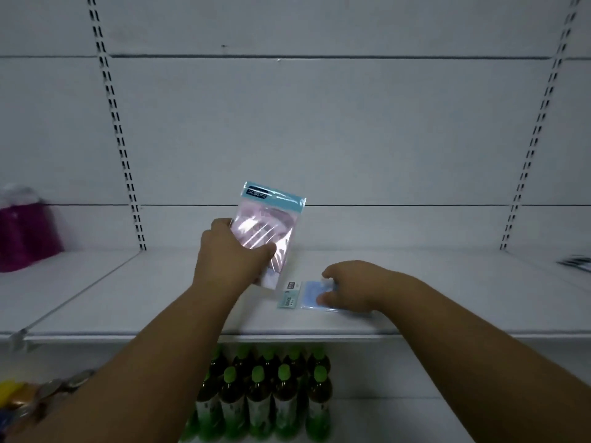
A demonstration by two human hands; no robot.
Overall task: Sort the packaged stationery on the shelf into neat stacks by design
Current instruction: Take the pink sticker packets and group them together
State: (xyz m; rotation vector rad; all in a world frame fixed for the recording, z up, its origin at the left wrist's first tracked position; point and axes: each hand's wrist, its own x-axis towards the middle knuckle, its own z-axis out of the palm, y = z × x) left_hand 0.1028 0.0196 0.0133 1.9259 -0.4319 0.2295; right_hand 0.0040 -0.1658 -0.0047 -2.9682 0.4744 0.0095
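My left hand point(232, 255) holds a pink stationery packet point(267, 227) with a light blue header strip, lifted upright above the white shelf point(128, 295). Its glossy wrap reflects light, so the design is hard to read. To the right, a blue stationery packet point(311, 295) with a pale green label end lies flat on the shelf near the front edge. My right hand point(350, 290) rests on this blue packet, fingers curled over its right part, covering some of it.
A magenta bag point(27, 231) sits at the far left of the shelf. A dark printed item point(575, 262) lies at the far right edge. Below the shelf stand several green-capped bottles point(265, 398). Coloured items point(19, 394) show at the lower left.
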